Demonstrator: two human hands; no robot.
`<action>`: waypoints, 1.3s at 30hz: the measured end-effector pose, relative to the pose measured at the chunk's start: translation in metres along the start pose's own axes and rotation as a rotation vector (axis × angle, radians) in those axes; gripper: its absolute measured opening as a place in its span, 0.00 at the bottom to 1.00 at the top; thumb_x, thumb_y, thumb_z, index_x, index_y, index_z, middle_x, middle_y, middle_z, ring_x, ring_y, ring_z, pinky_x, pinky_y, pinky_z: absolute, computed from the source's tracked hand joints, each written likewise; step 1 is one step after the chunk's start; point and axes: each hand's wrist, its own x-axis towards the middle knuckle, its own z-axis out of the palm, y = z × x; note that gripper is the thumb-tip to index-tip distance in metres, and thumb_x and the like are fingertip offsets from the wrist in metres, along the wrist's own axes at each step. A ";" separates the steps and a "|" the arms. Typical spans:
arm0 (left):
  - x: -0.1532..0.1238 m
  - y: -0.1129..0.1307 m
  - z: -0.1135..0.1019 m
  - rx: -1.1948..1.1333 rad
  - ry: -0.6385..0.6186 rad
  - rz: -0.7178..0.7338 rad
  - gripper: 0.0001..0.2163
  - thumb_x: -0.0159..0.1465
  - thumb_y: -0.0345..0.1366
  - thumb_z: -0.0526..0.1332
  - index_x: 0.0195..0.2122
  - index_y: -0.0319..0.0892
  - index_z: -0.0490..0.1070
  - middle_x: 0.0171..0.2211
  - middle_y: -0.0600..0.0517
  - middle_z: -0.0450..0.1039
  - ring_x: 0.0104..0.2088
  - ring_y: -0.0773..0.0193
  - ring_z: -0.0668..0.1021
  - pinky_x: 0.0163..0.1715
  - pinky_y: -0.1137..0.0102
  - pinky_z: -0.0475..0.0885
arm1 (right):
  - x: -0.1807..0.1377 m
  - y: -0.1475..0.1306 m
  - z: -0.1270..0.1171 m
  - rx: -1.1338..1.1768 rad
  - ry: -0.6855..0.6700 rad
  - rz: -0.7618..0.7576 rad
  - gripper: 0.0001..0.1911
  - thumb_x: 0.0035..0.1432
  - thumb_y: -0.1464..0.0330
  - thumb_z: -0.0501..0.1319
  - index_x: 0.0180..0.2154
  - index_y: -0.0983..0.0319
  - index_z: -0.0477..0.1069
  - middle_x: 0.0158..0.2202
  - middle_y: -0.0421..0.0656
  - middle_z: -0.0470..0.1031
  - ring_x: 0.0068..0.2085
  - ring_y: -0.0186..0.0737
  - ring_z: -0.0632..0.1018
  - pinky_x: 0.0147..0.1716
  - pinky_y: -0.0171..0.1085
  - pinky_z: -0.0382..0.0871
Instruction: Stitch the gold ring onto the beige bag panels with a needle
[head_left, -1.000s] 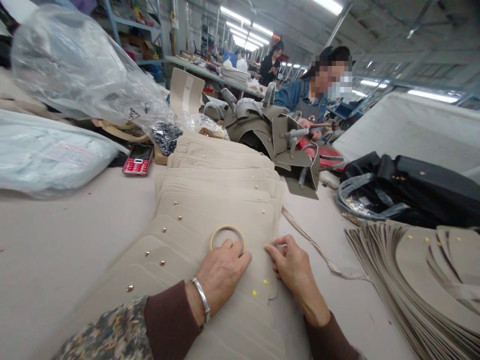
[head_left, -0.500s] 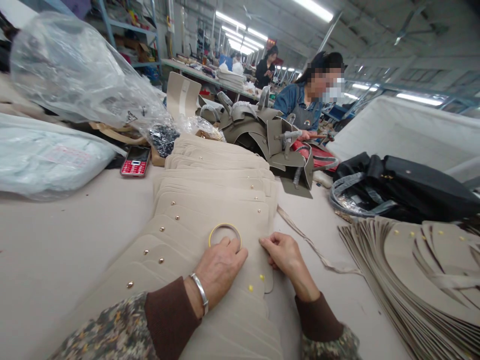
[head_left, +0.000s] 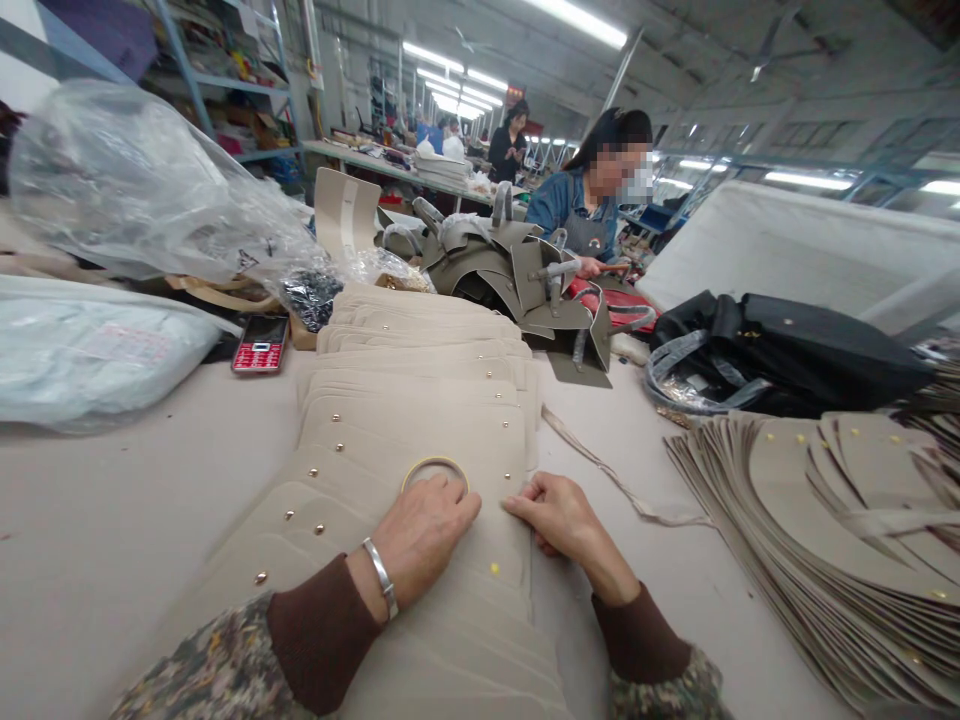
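Observation:
A fanned row of beige leather panels (head_left: 390, 440) with small brass studs lies on the table in front of me. On the nearest panels sits a thin yellowish tape ring (head_left: 435, 470). My left hand (head_left: 424, 530) rests on the ring's near side, fingers curled over it. Just right of it, my right hand (head_left: 559, 515) pinches something small against the panel surface, fingers pressed together. Two yellow dots show on the panel near my hands.
A second fan of beige pieces (head_left: 817, 510) lies at the right, black bags (head_left: 780, 350) behind it. Olive-grey bag parts (head_left: 517, 280), a red phone (head_left: 259, 345) and plastic bags (head_left: 142, 190) stand at the back. A person (head_left: 592, 200) works across the table.
Both hands have stayed on the panels near the ring. The view has shifted slightly, and the right hand has edged a little toward the left hand.

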 end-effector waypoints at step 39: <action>0.014 -0.006 -0.007 -0.034 0.245 -0.045 0.07 0.67 0.28 0.51 0.34 0.41 0.66 0.30 0.51 0.70 0.31 0.62 0.71 0.31 0.69 0.66 | 0.000 -0.007 0.001 0.414 0.063 -0.107 0.15 0.47 0.58 0.66 0.26 0.65 0.72 0.18 0.38 0.73 0.17 0.29 0.71 0.18 0.28 0.65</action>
